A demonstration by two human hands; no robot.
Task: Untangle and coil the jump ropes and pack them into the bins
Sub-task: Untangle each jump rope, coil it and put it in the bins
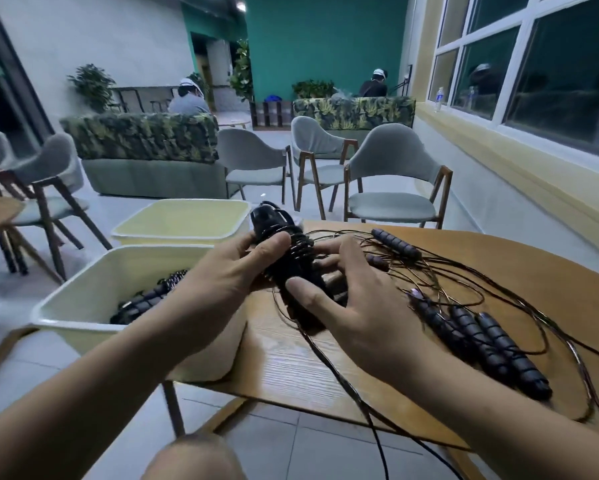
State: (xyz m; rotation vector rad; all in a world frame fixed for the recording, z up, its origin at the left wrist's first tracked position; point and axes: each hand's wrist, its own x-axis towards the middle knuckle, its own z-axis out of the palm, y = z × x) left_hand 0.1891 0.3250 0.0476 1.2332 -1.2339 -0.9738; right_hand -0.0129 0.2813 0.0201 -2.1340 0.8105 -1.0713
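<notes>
My left hand [222,282] grips a black jump rope bundle [287,261], its handles wound round with cord, held above the table's left edge. My right hand [346,299] holds the same bundle from the right, thumb pressed on its lower part. A loose tail of cord [346,386] hangs from the bundle over the table's front edge. Tangled thin ropes [464,271] spread across the wooden table [291,368], with three black ridged handles [485,344] lying side by side at the right and another handle [395,242] farther back. The near cream bin [94,327] holds coiled ropes [145,299].
A second cream bin [184,220] stands behind the first and shows nothing inside. Grey chairs [391,181] stand beyond the table, a window wall runs along the right. My knee [190,459] shows at the bottom. Two people sit far back by leaf-patterned sofas.
</notes>
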